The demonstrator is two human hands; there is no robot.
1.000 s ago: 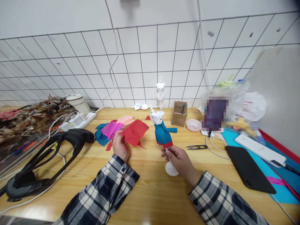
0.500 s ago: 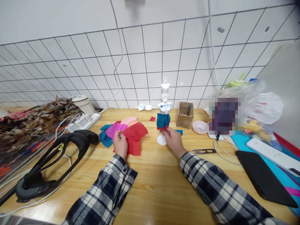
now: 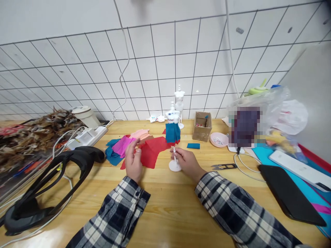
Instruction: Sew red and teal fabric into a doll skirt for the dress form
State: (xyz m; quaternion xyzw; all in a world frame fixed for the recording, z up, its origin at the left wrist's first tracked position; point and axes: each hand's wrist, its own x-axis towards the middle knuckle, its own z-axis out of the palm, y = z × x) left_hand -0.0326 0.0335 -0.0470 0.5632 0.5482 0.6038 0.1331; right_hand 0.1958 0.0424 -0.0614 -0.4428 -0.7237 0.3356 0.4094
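Note:
A small white dress form (image 3: 172,116) wears a teal cloth (image 3: 172,132) with a bit of red at its lower edge. My right hand (image 3: 190,163) grips its thin stand just above the round white base (image 3: 175,166). My left hand (image 3: 133,165) is open over the fabric pieces, fingers raised, with nothing held. Under and beside it lie red cloth (image 3: 152,151), magenta cloth (image 3: 122,146), teal pieces (image 3: 112,156) and peach cloth (image 3: 140,133). A second white dress form (image 3: 179,98) stands behind the first.
Right of my right hand lie a folded teal strip (image 3: 193,146) and thread snips (image 3: 224,166). Farther back are a small cardboard box (image 3: 202,132) and a pink bowl of beads (image 3: 219,140). A black phone (image 3: 291,194) is at right, a black headset-like frame (image 3: 85,172) at left.
The dress form has come nearer and to the left, revealing the second one behind it. My right hand has shifted down to its stand. My left hand has let go of the red cloth.

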